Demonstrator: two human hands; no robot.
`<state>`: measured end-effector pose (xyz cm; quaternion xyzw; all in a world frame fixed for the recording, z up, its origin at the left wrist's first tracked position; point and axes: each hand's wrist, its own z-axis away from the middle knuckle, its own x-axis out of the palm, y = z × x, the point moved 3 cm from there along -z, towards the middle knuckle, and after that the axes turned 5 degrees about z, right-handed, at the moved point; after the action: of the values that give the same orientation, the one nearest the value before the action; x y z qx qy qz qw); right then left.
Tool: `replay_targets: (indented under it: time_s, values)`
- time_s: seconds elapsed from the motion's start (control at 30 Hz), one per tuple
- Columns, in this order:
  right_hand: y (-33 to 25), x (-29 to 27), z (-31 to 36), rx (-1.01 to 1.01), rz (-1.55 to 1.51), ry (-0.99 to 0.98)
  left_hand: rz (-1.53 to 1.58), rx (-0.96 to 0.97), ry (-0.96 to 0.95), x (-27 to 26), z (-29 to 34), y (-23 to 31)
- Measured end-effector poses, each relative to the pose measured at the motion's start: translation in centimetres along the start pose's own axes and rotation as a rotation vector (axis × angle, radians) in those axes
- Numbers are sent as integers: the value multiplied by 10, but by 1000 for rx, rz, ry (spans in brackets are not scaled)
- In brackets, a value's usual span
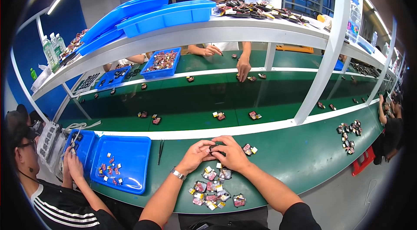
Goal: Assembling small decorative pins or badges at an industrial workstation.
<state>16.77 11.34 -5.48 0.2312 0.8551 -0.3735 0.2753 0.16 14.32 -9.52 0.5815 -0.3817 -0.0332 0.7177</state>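
My left hand [195,155] and my right hand [231,152] meet over the green table, fingertips pinching one small dark part [212,148] between them. A wristwatch sits on my left wrist. Just below my hands lies a pile of several small pink and yellow parts in clear wrappers [213,188]. One similar small part [249,148] rests just right of my right hand. Black tweezers [160,151] lie on the table to the left of my left hand.
A blue tray [130,156] with several small parts sits at my left; a person in black with white stripes works beside it. The green conveyor belt [186,99] carries scattered small parts. Another person's hands [243,67] rest across it. More parts cluster at right [349,136]. Blue trays sit on the overhead shelf.
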Motion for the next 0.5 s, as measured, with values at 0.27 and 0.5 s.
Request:
replay_targets:
  time_s: [0.27,0.5]
  values:
    - [2,2,3,70,-29,8,4,-8,4,-1,0,0]
    - [4,6,3,77,-59,26,25,-3,20,-3,0,-2]
